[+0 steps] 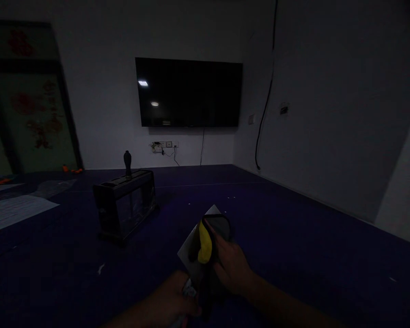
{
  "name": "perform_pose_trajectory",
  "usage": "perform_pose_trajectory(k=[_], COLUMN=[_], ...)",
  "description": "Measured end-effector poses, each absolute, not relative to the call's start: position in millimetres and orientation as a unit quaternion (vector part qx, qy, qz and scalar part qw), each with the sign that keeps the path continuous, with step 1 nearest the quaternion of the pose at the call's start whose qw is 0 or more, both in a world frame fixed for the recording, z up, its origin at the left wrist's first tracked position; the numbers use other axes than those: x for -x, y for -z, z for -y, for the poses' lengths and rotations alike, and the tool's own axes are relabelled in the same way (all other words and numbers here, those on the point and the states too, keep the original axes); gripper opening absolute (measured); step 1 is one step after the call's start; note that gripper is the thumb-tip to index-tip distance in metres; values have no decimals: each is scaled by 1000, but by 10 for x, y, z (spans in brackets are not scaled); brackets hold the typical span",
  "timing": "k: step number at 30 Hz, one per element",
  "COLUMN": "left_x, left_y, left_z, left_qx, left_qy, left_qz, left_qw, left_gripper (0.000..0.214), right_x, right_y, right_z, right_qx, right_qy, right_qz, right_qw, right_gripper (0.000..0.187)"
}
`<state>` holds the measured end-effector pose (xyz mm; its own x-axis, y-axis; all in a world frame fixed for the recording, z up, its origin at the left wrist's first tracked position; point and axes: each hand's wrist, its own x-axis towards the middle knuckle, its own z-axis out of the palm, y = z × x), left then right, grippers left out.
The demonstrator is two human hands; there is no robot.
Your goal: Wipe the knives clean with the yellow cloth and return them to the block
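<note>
In the dim head view my left hand point(172, 296) is closed low in the middle, around the lower end of a flat, pale grey cleaver point(187, 250). A bit of something with a light pattern shows between its fingers; its kind is unclear. My right hand point(234, 264) presses a grey and yellow cloth point(205, 243) with a dark edge against the blade, fingers on the cloth. The blade is tilted, one corner pointing up; the cloth hides much of it. To the left stands a black knife block point(111, 212) with clear sides, a dark handle point(127, 161) upright in its top.
A dark blue surface point(276, 218) spreads around, with small white scraps on it. White paper point(17, 212) and clear plastic point(53, 187) lie at the left. Orange items point(77, 171) sit near the door. A television point(191, 93) hangs on the wall, cables below and beside it.
</note>
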<state>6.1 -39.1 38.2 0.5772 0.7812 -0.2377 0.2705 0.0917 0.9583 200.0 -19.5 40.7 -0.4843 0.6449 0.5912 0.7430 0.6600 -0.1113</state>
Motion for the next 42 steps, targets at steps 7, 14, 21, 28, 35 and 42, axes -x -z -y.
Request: perform_pose_trajectory(k=[7,14,21,28,35,42], left_x=[-72,-58,-41,-35,-30,-15], left_y=[-411,-420,-348,-348,-405,-513], left_z=[405,430,398,379,419,380], left_qx=[-644,-640,-629,-627,-630,-640], left_qy=[-198,-221,-215,-205,-213,-181], left_qz=[-413,-383,-399,-399,-430,-422], left_qw=[613,628,632,637,611,616], left_gripper=[10,11,13,17,19,15], right_x=[-1980,-1982,-1997,-2074,-2088,-2067], right_y=[-437,-496,-414,-364,-330,-353], right_z=[254,272,213,77,60,75], right_qx=[358,371,374,448,450,437], right_qy=[31,52,85,80,94,88], right_qz=[903,902,882,804,799,809], right_qw=[234,213,275,382,387,382], right_gripper=[83,81,80,76,72,79])
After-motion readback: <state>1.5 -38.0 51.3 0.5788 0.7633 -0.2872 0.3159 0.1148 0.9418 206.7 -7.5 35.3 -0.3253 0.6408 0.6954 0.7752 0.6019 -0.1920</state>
